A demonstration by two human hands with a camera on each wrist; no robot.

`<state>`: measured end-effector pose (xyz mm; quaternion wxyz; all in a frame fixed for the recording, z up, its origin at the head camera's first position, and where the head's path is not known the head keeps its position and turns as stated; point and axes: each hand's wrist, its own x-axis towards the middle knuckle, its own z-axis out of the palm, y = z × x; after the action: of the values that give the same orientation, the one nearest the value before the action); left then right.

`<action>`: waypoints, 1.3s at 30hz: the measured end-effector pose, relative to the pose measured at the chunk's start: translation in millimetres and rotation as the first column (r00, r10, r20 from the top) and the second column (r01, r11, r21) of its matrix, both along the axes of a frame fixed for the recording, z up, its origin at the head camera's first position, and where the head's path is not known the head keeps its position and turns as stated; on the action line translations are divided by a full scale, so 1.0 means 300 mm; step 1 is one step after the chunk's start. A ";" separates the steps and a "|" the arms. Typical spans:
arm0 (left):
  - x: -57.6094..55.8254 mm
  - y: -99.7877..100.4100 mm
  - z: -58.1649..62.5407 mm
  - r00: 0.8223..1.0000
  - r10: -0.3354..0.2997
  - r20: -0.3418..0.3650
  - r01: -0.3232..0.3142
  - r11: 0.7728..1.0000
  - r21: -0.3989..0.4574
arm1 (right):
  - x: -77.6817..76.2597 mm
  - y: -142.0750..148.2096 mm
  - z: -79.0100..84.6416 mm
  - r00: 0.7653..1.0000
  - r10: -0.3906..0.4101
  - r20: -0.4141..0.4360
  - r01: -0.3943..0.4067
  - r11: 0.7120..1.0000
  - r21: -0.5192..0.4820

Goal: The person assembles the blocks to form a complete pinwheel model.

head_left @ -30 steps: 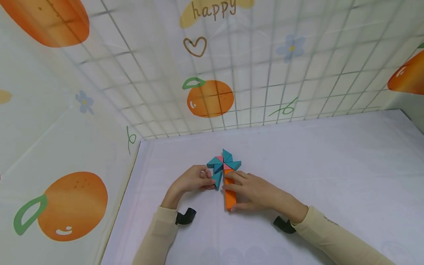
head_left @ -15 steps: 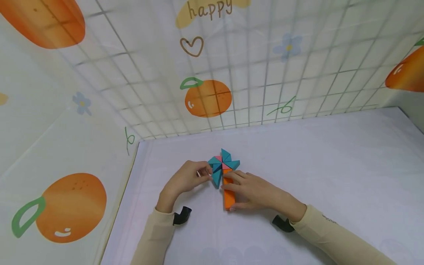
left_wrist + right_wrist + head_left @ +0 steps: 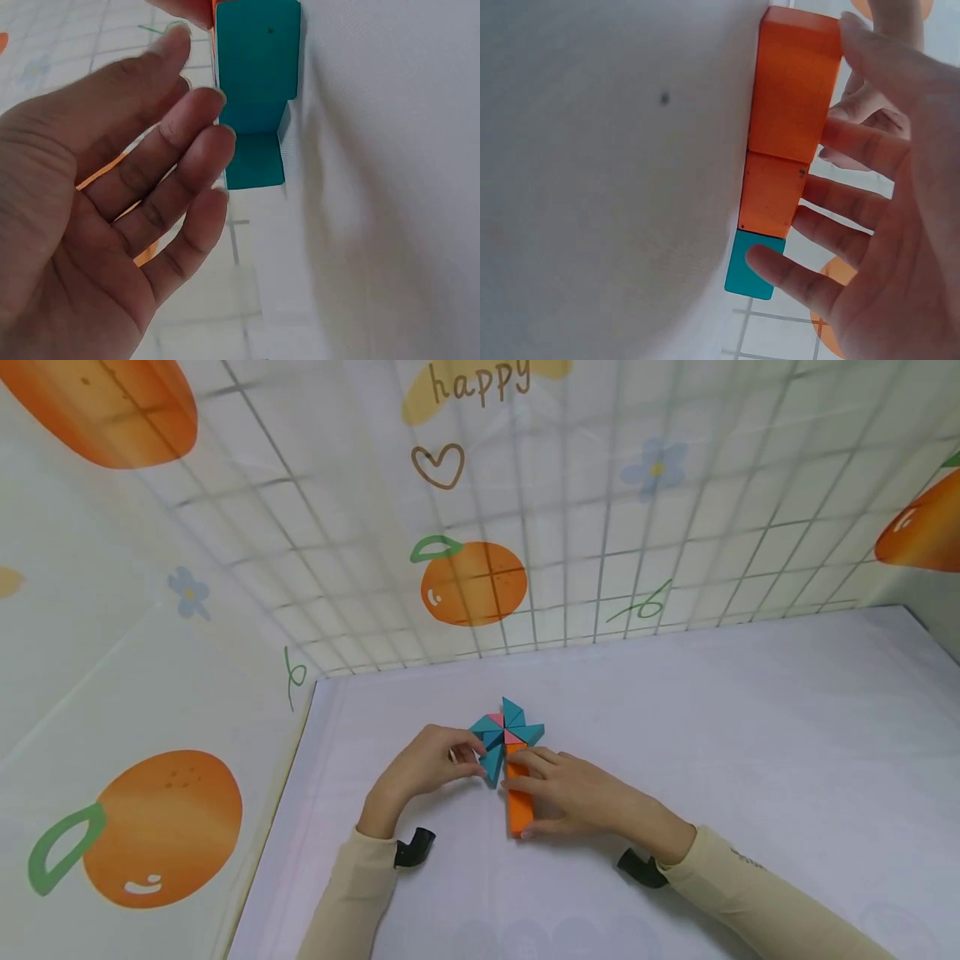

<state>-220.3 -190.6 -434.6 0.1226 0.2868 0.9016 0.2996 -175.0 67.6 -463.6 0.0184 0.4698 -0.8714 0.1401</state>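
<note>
Teal and pink triangular blocks form a pinwheel shape point(image 3: 515, 717) on the white-covered table in the head view. A teal triangular block point(image 3: 491, 766) points down from its lower left side. My left hand point(image 3: 431, 764) is beside that block, fingers loosely bent; its fingertips lie right at the teal side in the left wrist view. Below the pinwheel runs a stem of orange blocks point(image 3: 520, 814). Over it rests my right hand point(image 3: 581, 793), thumb at the near end, fingers extended along the orange side. Its little finger overlaps a teal block point(image 3: 739, 277) in the right wrist view.
A white cloth printed with oranges point(image 3: 474, 583) hangs over a grid behind the table point(image 3: 712, 735), and another printed sheet covers the left side. Black curved pieces, one at the left wrist point(image 3: 415, 847) and one at the right point(image 3: 641, 868), stick out by the sleeves.
My left hand has loosened its pinch on the lower teal triangular block and shifted slightly back and up. That block now sits a little closer to the pinwheel. My right hand stays put.
</note>
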 end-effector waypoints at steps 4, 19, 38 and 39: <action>-0.002 -0.001 -0.002 1.000 -0.011 0.012 0.010 0.999 0.031 | 0.001 0.000 0.004 1.000 0.010 -0.012 -0.010 1.000 -0.010; -0.002 0.013 -0.022 0.999 -0.011 0.038 0.012 1.000 -0.013 | 0.002 -0.001 0.007 1.000 0.012 -0.015 -0.012 1.000 -0.009; -0.001 0.029 -0.033 0.999 -0.014 -0.044 0.013 0.999 -0.038 | 0.002 -0.001 0.004 1.000 0.013 -0.020 -0.013 1.000 -0.014; -0.001 0.030 -0.033 0.999 -0.014 -0.047 0.012 0.999 -0.035 | 0.002 -0.001 0.005 1.000 0.013 -0.017 -0.013 1.000 -0.014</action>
<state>-220.6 -181.5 -444.6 0.1083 0.2974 0.9075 0.2763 -174.2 67.4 -462.1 0.0285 0.4764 -0.8671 0.1425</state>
